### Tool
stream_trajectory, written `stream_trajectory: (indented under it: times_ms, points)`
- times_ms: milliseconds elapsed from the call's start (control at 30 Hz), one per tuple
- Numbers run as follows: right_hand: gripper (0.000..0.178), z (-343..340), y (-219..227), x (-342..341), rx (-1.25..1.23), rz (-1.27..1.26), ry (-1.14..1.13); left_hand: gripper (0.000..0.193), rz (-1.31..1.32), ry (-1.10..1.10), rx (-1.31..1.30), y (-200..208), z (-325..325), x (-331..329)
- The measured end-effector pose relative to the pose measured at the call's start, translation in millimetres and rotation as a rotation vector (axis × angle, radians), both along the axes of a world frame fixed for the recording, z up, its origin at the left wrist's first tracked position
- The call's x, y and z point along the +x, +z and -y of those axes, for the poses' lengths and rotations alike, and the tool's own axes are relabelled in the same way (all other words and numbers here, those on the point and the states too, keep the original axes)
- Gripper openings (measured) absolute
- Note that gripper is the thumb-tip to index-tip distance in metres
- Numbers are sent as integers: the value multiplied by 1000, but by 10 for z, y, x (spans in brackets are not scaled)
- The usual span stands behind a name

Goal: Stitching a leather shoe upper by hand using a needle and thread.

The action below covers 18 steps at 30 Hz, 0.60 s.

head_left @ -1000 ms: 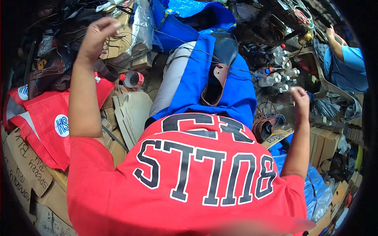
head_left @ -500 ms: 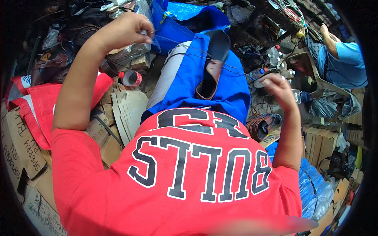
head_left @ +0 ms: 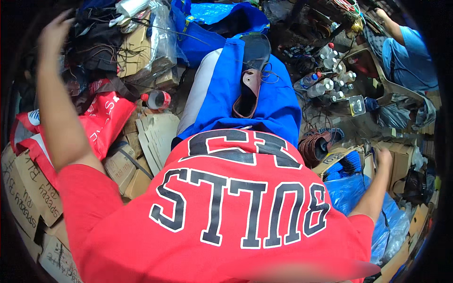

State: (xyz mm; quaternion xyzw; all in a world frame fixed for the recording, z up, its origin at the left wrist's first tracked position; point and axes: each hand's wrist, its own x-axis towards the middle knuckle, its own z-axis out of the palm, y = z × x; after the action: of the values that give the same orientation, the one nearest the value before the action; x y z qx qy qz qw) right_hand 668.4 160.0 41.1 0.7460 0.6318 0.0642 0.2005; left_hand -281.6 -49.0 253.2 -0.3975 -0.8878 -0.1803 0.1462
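On my lap lies a shoe part turned away from me, with a brown leather upper [head_left: 251, 78] and a dark sole [head_left: 257, 51]. A thin thread [head_left: 188, 35] runs taut from near it toward the upper left, in line with my left hand [head_left: 55, 30]. That hand is stretched far out and blurred, its fingers seemingly pinched on the thread. A loose loop of thread curls beside the upper. My right hand [head_left: 384, 158] is out at the right, beside a cardboard box; its fingers look closed, and what they hold is hidden.
A red-capped bottle [head_left: 158, 100] and cardboard pieces [head_left: 158, 134] lie left of my legs. Several clear bottles [head_left: 325, 87] stand at the right. A blue bag [head_left: 188, 42] is ahead. A brown shoe [head_left: 314, 148] sits by my right side. Another person [head_left: 408, 61] is at the far right.
Both my hands have swung wide apart: the left up and outward, the right outward and back toward me. The thread across the shoe has drawn through, leaving a small loop beside it.
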Motion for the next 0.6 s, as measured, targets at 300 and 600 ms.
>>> stream_trajectory:
  times_ms: [300, 600]
  points:
    - [44, 451, -275, -3917, -97, -1217, 830, 49, 644, -1065, -243, -2212, -812, 2522]
    - [22, 185, -403, -3873, -454, -1625, 465, 35, 866, -746, -111, -2150, -840, 1846]
